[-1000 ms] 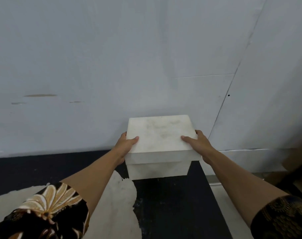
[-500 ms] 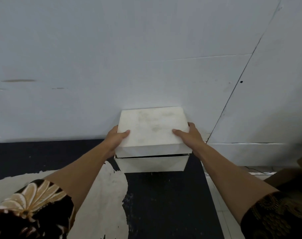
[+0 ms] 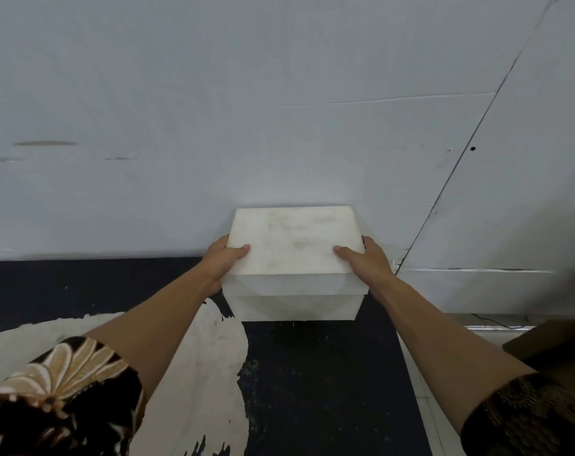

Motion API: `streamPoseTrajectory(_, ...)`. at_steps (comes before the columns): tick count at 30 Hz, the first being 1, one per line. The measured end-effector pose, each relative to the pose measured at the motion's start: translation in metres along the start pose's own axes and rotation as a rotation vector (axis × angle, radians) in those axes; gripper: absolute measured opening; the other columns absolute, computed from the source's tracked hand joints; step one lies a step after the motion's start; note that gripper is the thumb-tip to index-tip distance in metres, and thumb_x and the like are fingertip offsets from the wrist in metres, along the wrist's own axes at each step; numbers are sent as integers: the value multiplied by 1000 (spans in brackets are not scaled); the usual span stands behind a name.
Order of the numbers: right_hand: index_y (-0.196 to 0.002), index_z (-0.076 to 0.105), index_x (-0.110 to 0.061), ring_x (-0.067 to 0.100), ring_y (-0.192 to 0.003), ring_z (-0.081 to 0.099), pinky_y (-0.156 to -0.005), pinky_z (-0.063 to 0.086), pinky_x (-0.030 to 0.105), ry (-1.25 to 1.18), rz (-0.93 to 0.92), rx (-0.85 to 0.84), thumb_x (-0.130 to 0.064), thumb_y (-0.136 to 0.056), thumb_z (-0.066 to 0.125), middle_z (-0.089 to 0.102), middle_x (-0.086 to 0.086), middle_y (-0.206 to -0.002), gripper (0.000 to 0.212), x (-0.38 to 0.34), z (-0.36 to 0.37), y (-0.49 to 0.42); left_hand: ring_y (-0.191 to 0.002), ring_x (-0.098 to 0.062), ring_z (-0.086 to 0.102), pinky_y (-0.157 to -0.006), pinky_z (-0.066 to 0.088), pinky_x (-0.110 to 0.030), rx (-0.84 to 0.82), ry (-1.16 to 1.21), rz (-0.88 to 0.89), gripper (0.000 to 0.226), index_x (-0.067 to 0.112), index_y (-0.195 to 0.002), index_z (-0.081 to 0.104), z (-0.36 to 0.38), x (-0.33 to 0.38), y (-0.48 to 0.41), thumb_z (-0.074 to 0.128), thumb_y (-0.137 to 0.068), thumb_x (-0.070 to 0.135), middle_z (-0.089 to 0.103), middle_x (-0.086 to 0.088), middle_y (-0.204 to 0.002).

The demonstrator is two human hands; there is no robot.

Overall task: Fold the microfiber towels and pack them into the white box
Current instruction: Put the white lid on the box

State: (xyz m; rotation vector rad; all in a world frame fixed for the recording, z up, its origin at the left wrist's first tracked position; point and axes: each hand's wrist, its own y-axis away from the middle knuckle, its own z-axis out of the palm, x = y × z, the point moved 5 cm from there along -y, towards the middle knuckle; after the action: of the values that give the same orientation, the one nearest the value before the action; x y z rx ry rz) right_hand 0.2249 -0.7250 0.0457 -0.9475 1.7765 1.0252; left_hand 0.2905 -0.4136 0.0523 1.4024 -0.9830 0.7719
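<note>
Your left hand (image 3: pixel 225 262) and right hand (image 3: pixel 367 263) grip opposite sides of the square, matt white lid (image 3: pixel 292 245). Each thumb lies flat on its top face, and the fingers wrap down the side walls, largely hidden. The lid sits over the matching white box base (image 3: pixel 296 307), with a thin seam running along the front. The box rests on the black, scuffed surface (image 3: pixel 319 383), its rear edge against the pale grey-white wall (image 3: pixel 279 110) and its left corner near an irregular cream patch (image 3: pixel 200 357). Dark patterned short sleeves, left (image 3: pixel 59 393) and right (image 3: pixel 529 419), cover your upper arms. A brown cardboard piece (image 3: pixel 565 337) lies at the right edge.
</note>
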Motion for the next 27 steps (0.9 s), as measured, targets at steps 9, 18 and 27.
streamPoseTrajectory(9, -138, 46, -19, 0, -88, 56, -64, 42, 16, 10, -44, 20, -47, -83, 73, 56, -18, -101, 68, 4, 5, -6, -106, -20, 62, -88, 53, -39, 22, -51, 67, 46, 28, -134, 51, 2, -5, -10, 66, -91, 28, 63, 4, -122)
streamPoseTrajectory(18, -142, 44, -21, 2, -89, 53, -70, 42, 16, 45, -38, 31, -44, -87, 70, 53, -16, -106, 65, 20, 12, -1, -109, -17, 58, -91, 50, -38, 10, -101, 41, 49, 29, -140, 43, 5, -25, -13, 61, -94, 28, 58, 5, -128)
streamPoseTrajectory(27, -155, 21, -29, 28, -134, 43, -106, 37, 40, 226, -62, 81, -51, -94, 54, 38, 6, -150, 73, 32, 21, -7, -130, -23, 44, -111, 37, -47, -11, -311, 59, 64, 32, -150, 18, 11, -28, -15, 53, -97, 34, 40, 3, -147)
